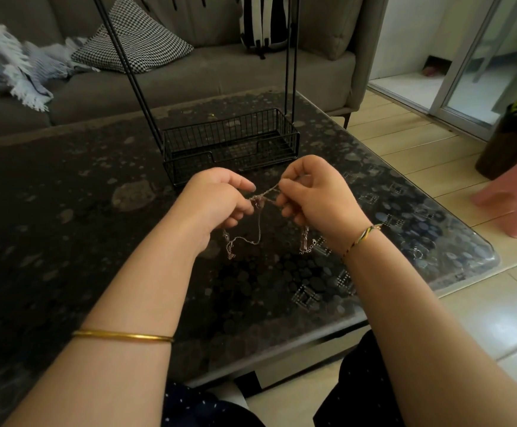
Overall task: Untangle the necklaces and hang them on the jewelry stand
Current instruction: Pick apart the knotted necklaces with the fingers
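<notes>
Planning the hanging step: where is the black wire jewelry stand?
Head view, centre: black wire jewelry stand on the dark table, just beyond the left hand and right hand.

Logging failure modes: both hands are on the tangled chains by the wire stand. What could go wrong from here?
1. The left hand and right hand pinch the thin silver necklace chains, knot taut between them; pulling apart may tighten it or snap a link.
2. Loose chain ends dangle below the hands and could re-tangle.
3. The black wire jewelry stand sits just behind the hands; a jerk might knock it.
</notes>
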The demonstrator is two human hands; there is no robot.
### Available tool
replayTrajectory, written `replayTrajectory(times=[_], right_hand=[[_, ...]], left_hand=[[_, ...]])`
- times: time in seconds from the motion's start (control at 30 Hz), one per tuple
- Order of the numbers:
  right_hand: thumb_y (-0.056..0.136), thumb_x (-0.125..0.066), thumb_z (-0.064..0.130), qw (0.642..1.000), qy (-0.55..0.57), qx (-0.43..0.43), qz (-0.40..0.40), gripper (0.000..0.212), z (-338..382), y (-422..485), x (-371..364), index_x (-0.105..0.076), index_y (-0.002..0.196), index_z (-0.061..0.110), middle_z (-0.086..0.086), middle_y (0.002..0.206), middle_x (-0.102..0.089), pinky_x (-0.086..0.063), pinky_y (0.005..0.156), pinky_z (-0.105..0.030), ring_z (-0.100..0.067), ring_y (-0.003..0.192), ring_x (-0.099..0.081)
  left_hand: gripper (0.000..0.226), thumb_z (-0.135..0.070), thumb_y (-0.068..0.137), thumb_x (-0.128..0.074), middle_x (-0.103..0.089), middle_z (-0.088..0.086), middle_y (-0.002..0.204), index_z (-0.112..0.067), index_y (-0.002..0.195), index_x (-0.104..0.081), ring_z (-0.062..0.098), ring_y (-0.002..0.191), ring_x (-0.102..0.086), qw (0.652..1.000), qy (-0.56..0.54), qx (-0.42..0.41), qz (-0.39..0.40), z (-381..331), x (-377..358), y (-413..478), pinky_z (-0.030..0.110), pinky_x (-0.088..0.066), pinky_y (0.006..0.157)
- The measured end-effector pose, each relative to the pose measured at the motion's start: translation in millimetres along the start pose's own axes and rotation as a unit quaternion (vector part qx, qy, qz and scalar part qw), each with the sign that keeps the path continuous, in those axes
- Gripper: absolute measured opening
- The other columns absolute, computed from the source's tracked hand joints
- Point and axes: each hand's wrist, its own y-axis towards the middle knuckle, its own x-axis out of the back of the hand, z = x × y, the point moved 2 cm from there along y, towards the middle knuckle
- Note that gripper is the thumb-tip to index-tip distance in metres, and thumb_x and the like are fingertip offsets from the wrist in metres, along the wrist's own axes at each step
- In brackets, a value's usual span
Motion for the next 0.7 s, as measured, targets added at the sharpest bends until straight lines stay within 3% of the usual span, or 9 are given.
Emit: replayTrajectory(times=[0.2, 0.33, 0.5, 0.57, 0.63, 0.7], right_hand=[[0.094, -0.053, 0.007, 0.997, 0.069, -0.040, -0.005, 0.011, -2.1, 1.9, 0.3, -0.054, 0.084, 0.012, 0.000, 0.064, -0.055, -0.053, 0.070, -0.037, -0.018, 0.067, -0.057], [0.095, -0.051, 0.008, 0.994, 0.087, -0.053, -0.024, 0.010, -1.8, 2.2, -0.6, -0.053, 0.086, 0.010, 0.001, 0.068, -0.049, -0.050, 0.056, -0.029, -0.012, 0.051, -0.051], [0.094, -0.052, 0.010, 0.996, 0.060, -0.060, -0.025, 0.011, -4.0, 3.0, -0.4, -0.053, 0.083, 0.011, 0.002, 0.060, -0.044, -0.037, 0.045, -0.027, -0.010, 0.042, -0.039], [0.093, -0.050, 0.010, 0.996, 0.059, -0.067, -0.024, 0.010, -3.7, 2.9, -0.2, -0.053, 0.083, 0.011, -0.001, 0.063, -0.047, -0.038, 0.043, -0.026, -0.011, 0.045, -0.041], [0.093, -0.049, 0.008, 0.994, 0.075, -0.077, -0.016, 0.012, -3.5, 3.1, 0.1, -0.053, 0.082, 0.011, -0.003, 0.072, -0.054, -0.047, 0.051, -0.027, -0.013, 0.055, -0.051], [0.092, -0.051, 0.008, 0.994, 0.075, -0.081, -0.008, 0.014, -4.3, 4.2, 1.1, -0.055, 0.079, 0.013, -0.005, 0.079, -0.060, -0.051, 0.069, -0.033, -0.016, 0.070, -0.058]], left_hand=[[0.026, 0.004, 0.087, -0.058, -0.069, 0.016, 0.101, -0.020, 0.081, -0.066, 0.016, 0.078, -0.053, 1.000, 0.024, 0.006, -0.006, -3.3, -3.1, -1.5, 0.021, -0.041, 0.058], [0.026, 0.002, 0.085, -0.055, -0.064, 0.010, 0.092, -0.019, 0.079, -0.068, 0.016, 0.077, -0.049, 1.000, 0.009, -0.004, -0.025, -1.9, -3.2, -0.3, 0.022, -0.034, 0.051], [0.014, -0.011, 0.087, -0.066, -0.058, -0.007, 0.086, -0.025, 0.085, -0.068, 0.010, 0.079, -0.048, 0.999, 0.013, -0.046, -0.024, 0.5, -2.2, -0.8, 0.025, -0.037, 0.059], [0.011, -0.015, 0.088, -0.066, -0.060, -0.007, 0.087, -0.025, 0.083, -0.068, 0.009, 0.080, -0.051, 0.998, 0.012, -0.057, -0.029, 1.0, -1.8, -1.0, 0.024, -0.038, 0.061], [0.011, -0.015, 0.089, -0.065, -0.064, -0.004, 0.089, -0.024, 0.083, -0.068, 0.009, 0.081, -0.054, 0.998, 0.011, -0.060, -0.035, 1.9, -1.7, -0.6, 0.023, -0.037, 0.059], [0.011, -0.013, 0.091, -0.063, -0.067, 0.001, 0.092, -0.021, 0.085, -0.068, 0.012, 0.083, -0.058, 0.997, 0.001, -0.059, -0.044, 2.8, -1.9, 0.0, 0.023, -0.037, 0.057]])
